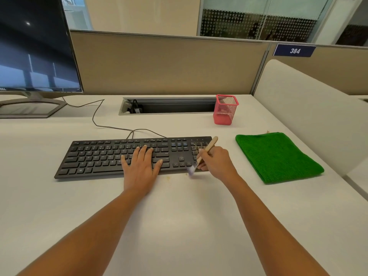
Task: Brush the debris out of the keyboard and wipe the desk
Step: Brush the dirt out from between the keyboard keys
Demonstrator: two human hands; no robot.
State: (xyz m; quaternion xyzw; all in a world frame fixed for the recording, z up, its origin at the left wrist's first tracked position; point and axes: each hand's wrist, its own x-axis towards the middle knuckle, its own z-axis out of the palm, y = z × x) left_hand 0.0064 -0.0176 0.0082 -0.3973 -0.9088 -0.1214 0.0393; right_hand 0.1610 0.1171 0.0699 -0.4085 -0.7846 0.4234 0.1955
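2 hands shown: left hand (141,167) spread flat on keyboard (111,156); paintbrush (205,154) pinched by right hand (217,162) at keyboard's right end.

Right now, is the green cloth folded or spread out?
Folded. The cloth lies flat on the desk as a thick, neat rectangle, and its near edge is thick and rounded.
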